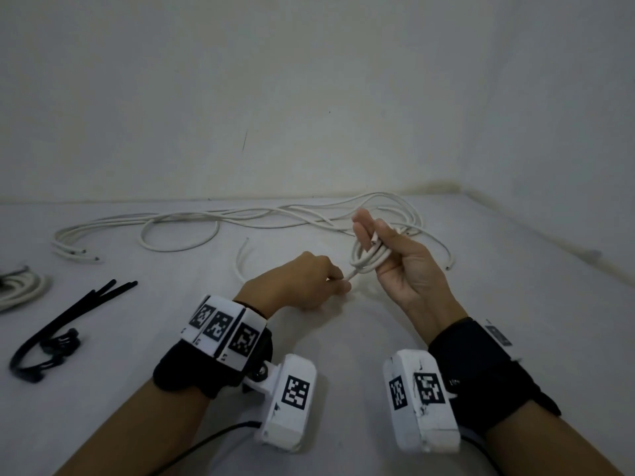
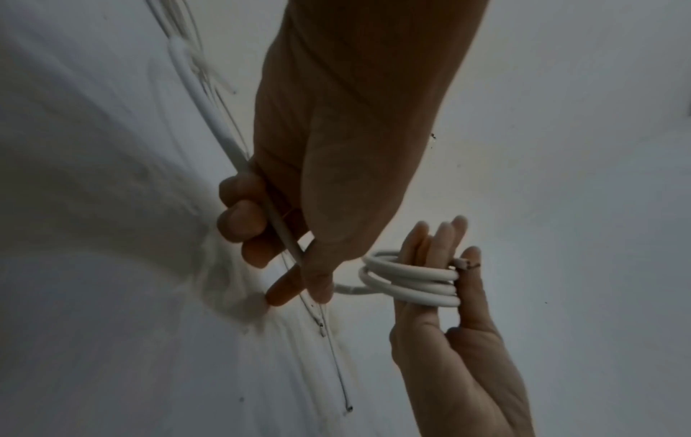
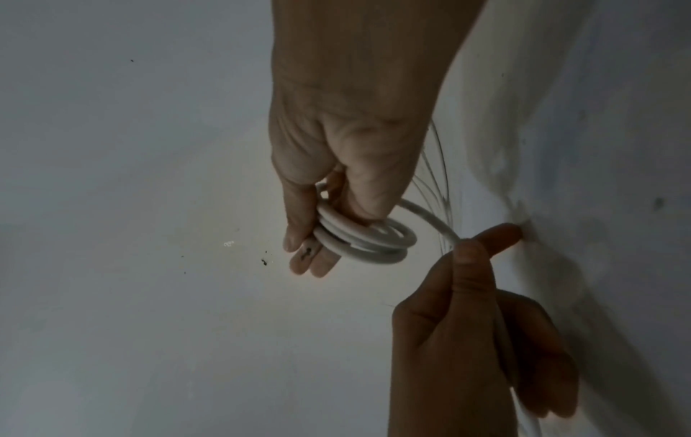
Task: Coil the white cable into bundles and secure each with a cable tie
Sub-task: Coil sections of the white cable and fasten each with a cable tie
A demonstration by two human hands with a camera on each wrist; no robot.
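A small coil of white cable (image 1: 360, 261) is wound in about three turns round the straight fingers of my right hand (image 1: 374, 235), raised palm-up over the table. In the left wrist view that hand's thumb (image 2: 471, 266) pins the cable's cut end against the coil (image 2: 411, 281). My left hand (image 1: 340, 283) lies low beside it, fingers curled round the same cable just short of the coil (image 3: 370, 245). The cable's free length (image 1: 240, 262) trails back across the table behind my left hand (image 2: 295, 266).
Several more loose white cables (image 1: 275, 214) sprawl along the back of the white table (image 1: 343, 341) by the wall. Black cable ties (image 1: 86, 304) lie at the left. A coiled white bundle (image 1: 20, 290) sits at the far left edge.
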